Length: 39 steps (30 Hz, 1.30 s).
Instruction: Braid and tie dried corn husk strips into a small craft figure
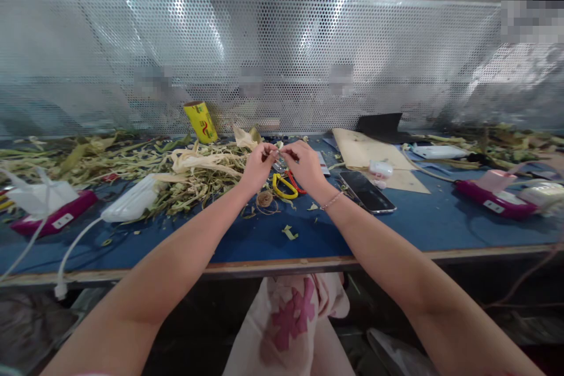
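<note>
My left hand [259,165] and my right hand [304,164] meet above the blue table, both closed in a pinch. Between their fingertips is a small pale piece of dried leaf [280,145], mostly covered by the fingers. Just under the hands lie scissors with a yellow handle [285,188] and a red one, their blades partly hidden. A small brown coil of twine [264,200] rests below my left hand. To the left spreads a heap of dry, greenish-tan leaf strips [211,167].
A yellow tube [201,122] stands tilted behind the heap. Right of my hands are a phone [368,192], a white earbud case [380,170] and tan card sheets [365,150]. Purple power strips [496,200] and white chargers sit at both sides. A perforated metal screen [291,59] closes the back.
</note>
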Motion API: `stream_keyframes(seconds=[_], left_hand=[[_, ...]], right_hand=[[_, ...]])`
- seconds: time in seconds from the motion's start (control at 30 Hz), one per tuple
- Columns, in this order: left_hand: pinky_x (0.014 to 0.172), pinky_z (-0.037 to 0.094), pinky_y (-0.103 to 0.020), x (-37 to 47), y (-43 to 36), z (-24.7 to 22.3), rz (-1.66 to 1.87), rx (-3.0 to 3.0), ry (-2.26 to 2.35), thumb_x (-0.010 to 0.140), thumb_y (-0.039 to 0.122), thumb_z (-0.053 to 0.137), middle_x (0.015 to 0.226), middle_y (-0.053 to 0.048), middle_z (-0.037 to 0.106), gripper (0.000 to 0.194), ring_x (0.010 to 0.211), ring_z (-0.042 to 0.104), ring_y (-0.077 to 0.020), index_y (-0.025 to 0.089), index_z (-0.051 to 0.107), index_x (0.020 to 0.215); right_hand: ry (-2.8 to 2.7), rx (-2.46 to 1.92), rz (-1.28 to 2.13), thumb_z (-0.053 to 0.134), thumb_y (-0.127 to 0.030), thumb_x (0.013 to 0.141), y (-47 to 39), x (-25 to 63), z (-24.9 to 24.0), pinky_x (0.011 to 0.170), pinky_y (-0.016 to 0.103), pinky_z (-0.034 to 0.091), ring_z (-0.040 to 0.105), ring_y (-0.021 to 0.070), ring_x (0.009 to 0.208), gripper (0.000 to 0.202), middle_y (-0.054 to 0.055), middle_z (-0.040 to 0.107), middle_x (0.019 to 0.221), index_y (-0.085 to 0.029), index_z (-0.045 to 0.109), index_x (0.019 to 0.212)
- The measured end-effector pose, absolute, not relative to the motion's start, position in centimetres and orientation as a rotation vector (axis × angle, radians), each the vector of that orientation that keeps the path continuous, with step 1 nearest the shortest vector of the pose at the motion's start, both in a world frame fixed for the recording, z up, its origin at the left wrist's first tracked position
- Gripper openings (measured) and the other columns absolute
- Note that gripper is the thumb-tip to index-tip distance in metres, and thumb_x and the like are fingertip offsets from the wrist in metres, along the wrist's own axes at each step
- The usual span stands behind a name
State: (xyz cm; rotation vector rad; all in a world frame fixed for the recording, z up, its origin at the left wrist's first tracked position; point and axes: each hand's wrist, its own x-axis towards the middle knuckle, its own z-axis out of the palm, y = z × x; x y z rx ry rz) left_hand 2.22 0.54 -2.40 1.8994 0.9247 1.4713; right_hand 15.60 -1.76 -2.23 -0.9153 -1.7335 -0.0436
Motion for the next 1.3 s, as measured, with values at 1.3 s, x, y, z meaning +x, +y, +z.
stream_keyframes(seconds=[1.3], left_hand=[[0.059, 0.039, -0.024, 2.66, 0.08, -2.33, 1.527, 1.756, 1.056, 0.077, 0.026, 0.052, 0.06, 0.002, 0.052, 0.013, 0.057, 0.048, -0.0098, 0.017, 0.051, 0.067]], right_hand=[[-1.698, -1.031, 0.232, 0.058, -0.012, 0.067, -1.68, 15.25, -2.17, 0.064, 0.026, 0.046, 0.059, 0.0127, 0.065, 0.012, 0.001, 0.064, 0.072, -0.017, 0.06, 0.078]])
